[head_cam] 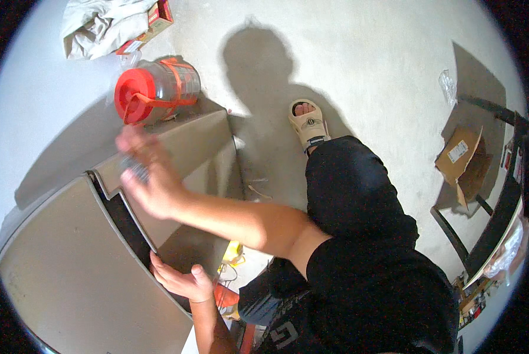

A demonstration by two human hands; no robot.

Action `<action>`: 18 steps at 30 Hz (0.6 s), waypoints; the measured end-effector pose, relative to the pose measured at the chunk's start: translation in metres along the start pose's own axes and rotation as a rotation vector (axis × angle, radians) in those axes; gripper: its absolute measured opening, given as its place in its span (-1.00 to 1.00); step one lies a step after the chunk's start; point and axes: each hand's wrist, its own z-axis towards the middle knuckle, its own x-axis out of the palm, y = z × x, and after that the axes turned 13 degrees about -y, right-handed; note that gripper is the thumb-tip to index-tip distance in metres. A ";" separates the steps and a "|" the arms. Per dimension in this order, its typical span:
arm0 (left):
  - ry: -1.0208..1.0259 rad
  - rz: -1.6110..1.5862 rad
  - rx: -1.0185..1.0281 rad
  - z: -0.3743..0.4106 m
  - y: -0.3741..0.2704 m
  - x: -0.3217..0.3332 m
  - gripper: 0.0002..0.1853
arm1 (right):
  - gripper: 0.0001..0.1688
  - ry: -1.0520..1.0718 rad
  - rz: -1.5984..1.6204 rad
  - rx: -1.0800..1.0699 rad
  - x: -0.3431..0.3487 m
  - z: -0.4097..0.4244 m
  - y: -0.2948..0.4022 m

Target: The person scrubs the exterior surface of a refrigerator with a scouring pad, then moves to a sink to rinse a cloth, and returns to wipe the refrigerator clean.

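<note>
My right hand (147,177), blurred, is curled around a small grey object (134,169) that is too blurred to name, above a large grey-brown casing (158,155). Lower down, my left hand (182,281) has its fingers at the dark gap between that casing and a curved grey-brown panel (87,265). Its thumb is raised and apart; the fingertips are partly hidden at the panel's edge. Just beyond my right hand, a clear plastic jar (187,82) with a red lid (134,95) and an orange strap around it lies on its side.
Pale cloth (105,26) and a red carton (160,17) are at the upper left. An open cardboard box (459,155) lies at the right, near a dark-framed stand (490,230) with clear plastic on it. Yellow and orange items (226,295) are beside the casing. My sandalled foot (309,124) is on the pale floor.
</note>
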 end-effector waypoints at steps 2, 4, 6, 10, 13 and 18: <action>-0.045 -0.060 -0.038 0.001 -0.003 0.006 0.13 | -0.32 -0.037 0.001 -0.209 0.010 0.002 0.011; -0.015 -0.026 -0.033 0.008 -0.007 0.007 0.16 | -0.37 -0.125 0.045 -0.089 0.006 0.008 -0.020; -0.006 0.027 -0.073 0.007 -0.010 0.006 0.20 | -0.40 -0.183 0.043 0.328 -0.015 0.025 -0.077; -0.029 0.063 0.014 0.016 -0.017 0.014 0.24 | -0.47 -0.382 -0.289 0.304 -0.033 0.031 -0.127; -0.038 0.105 -0.034 0.006 -0.008 0.008 0.24 | -0.30 -0.171 -0.044 0.133 -0.009 0.002 -0.037; -0.033 0.095 -0.012 0.008 -0.008 0.009 0.21 | -0.33 -0.116 -0.061 -0.129 -0.005 -0.005 -0.022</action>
